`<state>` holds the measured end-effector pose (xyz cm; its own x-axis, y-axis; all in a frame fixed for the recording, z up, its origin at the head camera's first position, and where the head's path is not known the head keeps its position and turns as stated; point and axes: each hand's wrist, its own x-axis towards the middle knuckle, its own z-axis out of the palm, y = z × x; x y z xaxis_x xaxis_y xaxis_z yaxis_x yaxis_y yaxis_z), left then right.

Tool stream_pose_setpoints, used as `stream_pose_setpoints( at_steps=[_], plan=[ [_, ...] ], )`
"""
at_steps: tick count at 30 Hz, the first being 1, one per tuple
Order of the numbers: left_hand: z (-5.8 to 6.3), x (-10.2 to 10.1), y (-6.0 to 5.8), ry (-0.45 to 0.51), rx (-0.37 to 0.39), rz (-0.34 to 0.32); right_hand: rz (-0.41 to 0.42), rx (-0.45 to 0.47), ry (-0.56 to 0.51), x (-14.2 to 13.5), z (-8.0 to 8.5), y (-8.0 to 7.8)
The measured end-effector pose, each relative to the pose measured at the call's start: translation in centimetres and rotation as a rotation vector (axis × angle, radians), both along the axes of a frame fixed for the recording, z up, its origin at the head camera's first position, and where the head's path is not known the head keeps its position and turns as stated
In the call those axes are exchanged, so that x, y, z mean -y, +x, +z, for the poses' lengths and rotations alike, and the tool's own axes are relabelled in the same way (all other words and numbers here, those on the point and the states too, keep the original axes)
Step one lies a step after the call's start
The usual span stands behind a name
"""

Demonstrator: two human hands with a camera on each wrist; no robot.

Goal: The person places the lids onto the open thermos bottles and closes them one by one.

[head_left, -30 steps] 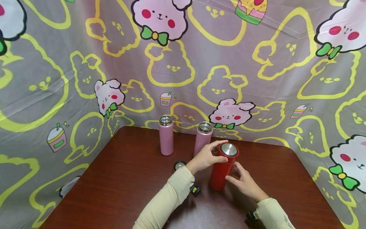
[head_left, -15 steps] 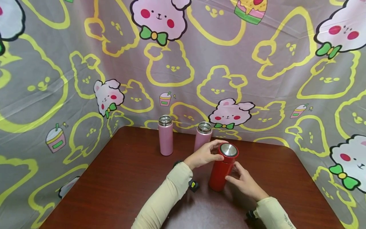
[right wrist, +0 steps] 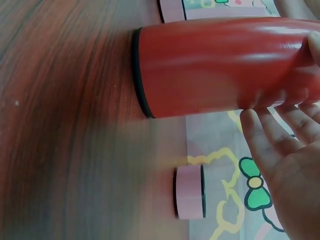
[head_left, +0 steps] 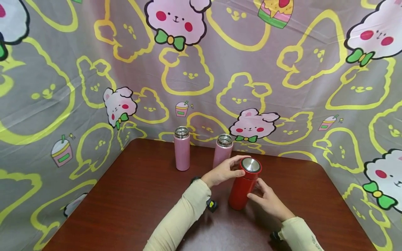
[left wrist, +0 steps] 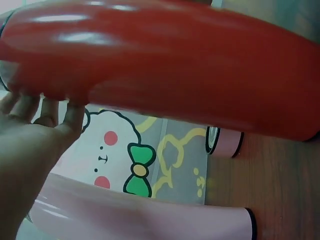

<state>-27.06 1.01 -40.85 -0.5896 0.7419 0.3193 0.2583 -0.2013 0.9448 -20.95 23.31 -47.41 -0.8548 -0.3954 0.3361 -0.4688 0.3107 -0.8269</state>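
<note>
A red thermos (head_left: 242, 191) with a silver-topped red lid (head_left: 251, 165) stands upright on the table, leaning slightly. Around the lid's left side, my left hand (head_left: 223, 172) holds it with thumb and fingers. Lower down, the body is gripped from the right by my right hand (head_left: 269, 200). In the right wrist view the black base ring of the thermos (right wrist: 210, 67) sits close to the wood, fingertips on the red side. Behind the left hand is a lidless pink thermos (head_left: 222, 153), its lower part hidden. Another lidless pink thermos (head_left: 182, 151) stands to its left.
A black-rimmed round lid (head_left: 195, 179) shows only its edge behind my left sleeve. The right wrist view has a pink lid (right wrist: 190, 192) on the brown table (head_left: 125, 209). Patterned cloth (head_left: 194, 62) hangs around the table's back and sides.
My left thumb has shifted leftward around the red lid, and the left forearm has moved slightly left, covering most of the black-rimmed lid. The right hand keeps its hold.
</note>
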Motion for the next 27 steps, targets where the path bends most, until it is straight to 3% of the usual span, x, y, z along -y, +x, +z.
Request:
stream_pose_setpoints(
  at_steps=[4,13,27],
  plan=[
    [0.3,0.0,1.0,0.021,0.021,0.065,-0.003,-0.014,0.005,0.0,-0.1,0.1],
    [0.9,-1.0,2.7,-0.013,-0.022,0.312,-0.002,-0.028,-0.026,0.2,-0.3,0.3],
    [0.8,-1.7,3.3,-0.031,-0.042,0.416,-0.005,-0.018,-0.031,0.1,-0.6,0.3]
  ],
)
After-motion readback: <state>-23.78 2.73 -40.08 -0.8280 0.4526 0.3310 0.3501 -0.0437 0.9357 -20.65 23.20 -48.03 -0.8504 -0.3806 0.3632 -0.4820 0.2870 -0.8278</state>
